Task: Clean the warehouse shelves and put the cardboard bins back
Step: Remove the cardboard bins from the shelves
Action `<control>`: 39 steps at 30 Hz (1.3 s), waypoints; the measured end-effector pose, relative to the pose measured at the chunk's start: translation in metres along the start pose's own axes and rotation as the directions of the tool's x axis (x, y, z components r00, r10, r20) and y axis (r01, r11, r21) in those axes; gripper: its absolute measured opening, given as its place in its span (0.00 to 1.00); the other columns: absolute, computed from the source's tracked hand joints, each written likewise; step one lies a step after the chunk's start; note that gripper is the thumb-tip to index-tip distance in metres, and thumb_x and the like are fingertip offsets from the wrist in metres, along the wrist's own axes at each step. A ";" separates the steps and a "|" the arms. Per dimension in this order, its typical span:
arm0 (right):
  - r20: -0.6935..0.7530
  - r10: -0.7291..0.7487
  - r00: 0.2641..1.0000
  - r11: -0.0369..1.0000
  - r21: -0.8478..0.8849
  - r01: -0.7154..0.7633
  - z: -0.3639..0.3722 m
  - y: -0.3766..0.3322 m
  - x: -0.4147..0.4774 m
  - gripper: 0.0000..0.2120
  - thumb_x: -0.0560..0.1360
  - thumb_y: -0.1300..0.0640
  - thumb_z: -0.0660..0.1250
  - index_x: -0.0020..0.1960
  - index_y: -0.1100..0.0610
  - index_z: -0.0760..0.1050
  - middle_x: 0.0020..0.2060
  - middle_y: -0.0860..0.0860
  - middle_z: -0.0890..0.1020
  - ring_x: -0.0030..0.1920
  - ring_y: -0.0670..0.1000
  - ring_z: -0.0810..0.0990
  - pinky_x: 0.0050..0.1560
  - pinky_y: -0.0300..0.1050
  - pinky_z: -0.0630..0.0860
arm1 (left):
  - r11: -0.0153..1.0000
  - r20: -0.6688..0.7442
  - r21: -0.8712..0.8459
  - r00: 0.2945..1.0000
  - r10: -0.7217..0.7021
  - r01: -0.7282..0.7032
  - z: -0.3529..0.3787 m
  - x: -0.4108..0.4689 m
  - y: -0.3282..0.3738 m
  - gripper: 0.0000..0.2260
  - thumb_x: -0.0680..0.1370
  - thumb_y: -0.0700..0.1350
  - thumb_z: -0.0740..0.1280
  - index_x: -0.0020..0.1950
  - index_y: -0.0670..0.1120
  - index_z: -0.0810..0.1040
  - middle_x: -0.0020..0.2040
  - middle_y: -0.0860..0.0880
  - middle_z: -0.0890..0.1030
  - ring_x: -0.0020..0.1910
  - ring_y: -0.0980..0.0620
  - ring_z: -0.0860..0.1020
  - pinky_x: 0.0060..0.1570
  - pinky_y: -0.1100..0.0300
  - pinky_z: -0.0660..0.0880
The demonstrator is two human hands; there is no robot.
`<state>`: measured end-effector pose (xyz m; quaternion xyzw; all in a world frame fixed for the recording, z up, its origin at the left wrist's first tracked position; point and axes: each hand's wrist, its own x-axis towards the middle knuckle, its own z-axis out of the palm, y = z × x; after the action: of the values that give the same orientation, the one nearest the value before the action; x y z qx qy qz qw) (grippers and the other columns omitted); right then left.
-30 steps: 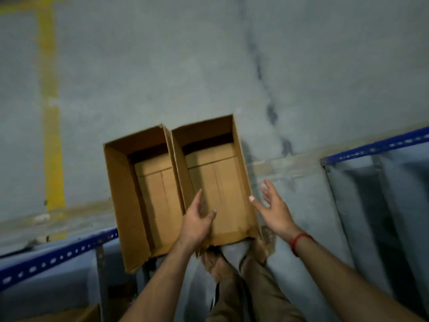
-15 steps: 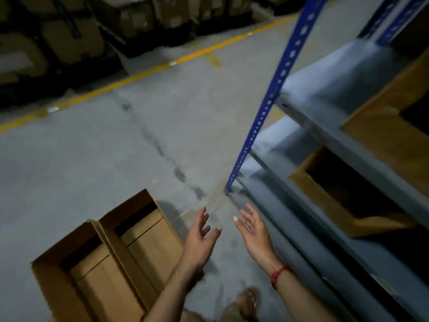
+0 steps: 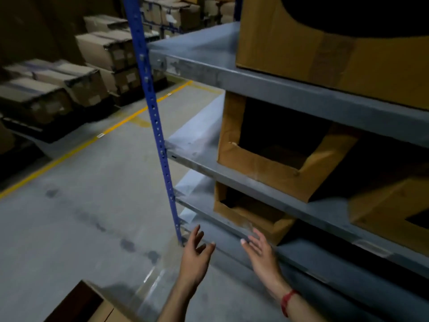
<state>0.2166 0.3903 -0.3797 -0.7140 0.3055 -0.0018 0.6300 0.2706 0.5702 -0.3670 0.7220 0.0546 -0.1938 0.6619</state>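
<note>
Where shelves (image 3: 267,86) hold cardboard bins (image 3: 267,169) (insides dark), floor bin (image 3: 102,310)

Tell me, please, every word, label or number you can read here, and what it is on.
No text can be read.
White labels on the stacked cartons: too blurred to read.
White tag on the yellow floor line: too small to read.

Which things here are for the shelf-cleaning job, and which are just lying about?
For the job: shelves, shelf bins, floor bin, left hand, right hand.
Just lying about: stacked boxes, yellow line.
</note>
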 end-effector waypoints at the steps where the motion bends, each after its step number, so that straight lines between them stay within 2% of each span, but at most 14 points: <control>1: -0.035 0.006 0.999 1.000 0.021 -0.006 -0.011 -0.001 0.004 0.30 0.78 0.54 0.70 0.76 0.53 0.62 0.70 0.54 0.73 0.67 0.50 0.73 0.66 0.46 0.71 | 1.000 0.021 0.010 1.000 -0.004 0.003 0.009 0.005 0.003 0.30 0.79 0.40 0.70 0.79 0.50 0.64 0.74 0.47 0.70 0.64 0.53 0.72 0.65 0.52 0.74; 3: -0.103 0.036 0.994 0.998 0.063 -0.030 -0.028 -0.002 0.011 0.31 0.78 0.54 0.70 0.76 0.55 0.61 0.70 0.54 0.73 0.63 0.50 0.74 0.62 0.43 0.70 | 0.999 0.059 0.029 0.998 -0.019 0.017 0.022 0.015 0.011 0.30 0.79 0.40 0.70 0.78 0.50 0.63 0.74 0.45 0.70 0.65 0.51 0.73 0.67 0.49 0.73; 10: -0.392 0.134 0.910 0.981 0.182 -0.066 -0.067 0.006 0.053 0.33 0.77 0.58 0.71 0.77 0.57 0.61 0.73 0.59 0.69 0.72 0.58 0.70 0.72 0.55 0.67 | 0.992 0.138 0.099 0.986 -0.092 0.079 0.057 0.072 0.041 0.36 0.80 0.41 0.69 0.82 0.49 0.53 0.78 0.46 0.64 0.72 0.43 0.69 0.69 0.49 0.70; 13: -0.486 0.163 0.858 0.983 0.153 -0.100 -0.078 0.002 0.068 0.28 0.77 0.56 0.71 0.73 0.61 0.66 0.70 0.61 0.72 0.71 0.60 0.71 0.70 0.55 0.68 | 0.994 0.152 0.110 0.988 -0.018 0.001 0.071 0.100 0.055 0.39 0.78 0.36 0.70 0.82 0.47 0.50 0.75 0.48 0.65 0.72 0.50 0.67 0.67 0.53 0.68; 15: -0.487 0.175 0.856 0.983 0.127 -0.130 -0.082 0.000 0.078 0.21 0.76 0.55 0.72 0.65 0.63 0.74 0.62 0.59 0.79 0.65 0.60 0.76 0.67 0.53 0.72 | 0.991 0.167 0.118 0.985 0.037 -0.057 0.076 0.117 0.062 0.41 0.77 0.35 0.71 0.81 0.50 0.50 0.71 0.54 0.65 0.69 0.56 0.65 0.71 0.52 0.67; 17: -0.479 0.162 0.863 0.987 0.084 -0.138 -0.080 -0.002 0.089 0.16 0.75 0.55 0.73 0.59 0.61 0.78 0.56 0.56 0.83 0.61 0.59 0.79 0.64 0.52 0.74 | 0.988 0.168 0.134 0.984 0.060 -0.083 0.076 0.131 0.063 0.40 0.76 0.35 0.72 0.81 0.51 0.53 0.72 0.55 0.66 0.72 0.53 0.65 0.74 0.47 0.65; 22: -0.540 0.182 0.821 0.970 -0.036 -0.239 -0.076 -0.003 0.110 0.09 0.77 0.64 0.66 0.56 0.65 0.78 0.57 0.60 0.81 0.61 0.61 0.77 0.63 0.49 0.71 | 0.969 0.048 0.231 0.996 0.080 -0.089 0.068 0.150 0.056 0.36 0.78 0.42 0.72 0.81 0.49 0.56 0.77 0.48 0.66 0.74 0.41 0.67 0.72 0.47 0.66; 26: -0.587 0.172 0.791 0.951 -0.111 -0.289 -0.081 -0.001 0.107 0.07 0.78 0.67 0.63 0.49 0.69 0.79 0.54 0.66 0.82 0.58 0.64 0.79 0.61 0.51 0.71 | 0.949 0.046 0.251 0.982 0.185 -0.190 0.064 0.154 0.057 0.28 0.78 0.42 0.71 0.76 0.47 0.66 0.72 0.48 0.73 0.71 0.46 0.70 0.65 0.56 0.67; 28: -0.587 0.165 0.793 0.953 -0.111 -0.280 -0.084 0.002 0.100 0.08 0.79 0.65 0.63 0.42 0.64 0.77 0.50 0.65 0.82 0.55 0.63 0.80 0.55 0.48 0.72 | 0.937 0.046 0.255 0.971 0.234 -0.238 0.062 0.153 0.059 0.24 0.78 0.42 0.71 0.73 0.46 0.69 0.67 0.50 0.75 0.67 0.50 0.72 0.61 0.57 0.67; 30: -0.593 0.147 0.792 0.956 -0.121 -0.268 -0.086 0.008 0.091 0.07 0.79 0.61 0.64 0.43 0.61 0.77 0.47 0.62 0.83 0.51 0.61 0.82 0.51 0.46 0.74 | 0.930 0.058 0.241 0.961 0.271 -0.277 0.058 0.150 0.059 0.21 0.78 0.42 0.71 0.70 0.47 0.71 0.64 0.52 0.77 0.64 0.52 0.74 0.61 0.57 0.69; 32: -0.615 0.115 0.780 0.950 -0.162 -0.268 -0.087 0.015 0.080 0.07 0.79 0.60 0.66 0.46 0.63 0.79 0.45 0.61 0.83 0.47 0.60 0.82 0.47 0.47 0.76 | 0.937 0.073 0.223 0.963 0.259 -0.269 0.055 0.148 0.058 0.19 0.78 0.43 0.72 0.68 0.49 0.73 0.61 0.53 0.79 0.63 0.51 0.77 0.61 0.53 0.73; 35: -0.651 0.108 0.752 0.940 -0.178 -0.289 -0.091 0.028 0.064 0.07 0.78 0.59 0.66 0.44 0.61 0.78 0.38 0.59 0.81 0.40 0.61 0.81 0.42 0.52 0.80 | 0.938 0.118 0.241 0.967 0.227 -0.250 0.050 0.146 0.061 0.16 0.77 0.44 0.73 0.64 0.52 0.76 0.53 0.56 0.83 0.57 0.53 0.81 0.58 0.52 0.76; 37: -0.636 0.129 0.761 0.938 -0.170 -0.302 -0.093 0.041 0.051 0.06 0.79 0.55 0.66 0.46 0.58 0.78 0.38 0.56 0.82 0.39 0.59 0.82 0.42 0.57 0.82 | 0.940 0.210 0.250 0.961 0.182 -0.233 0.046 0.148 0.066 0.18 0.76 0.44 0.74 0.64 0.51 0.77 0.54 0.57 0.83 0.57 0.56 0.81 0.60 0.53 0.76; 39: -0.615 0.099 0.782 0.946 -0.185 -0.266 -0.094 0.054 0.039 0.07 0.79 0.54 0.65 0.49 0.56 0.79 0.40 0.55 0.84 0.40 0.58 0.83 0.46 0.57 0.82 | 0.917 0.303 0.339 0.947 0.105 -0.210 0.043 0.153 0.074 0.20 0.75 0.44 0.75 0.66 0.48 0.77 0.57 0.54 0.82 0.59 0.54 0.80 0.61 0.52 0.76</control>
<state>0.1891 0.2876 -0.4237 -0.7202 0.5540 -0.1248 0.3985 0.4272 0.4927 -0.3534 0.8004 -0.1349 -0.2457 0.5299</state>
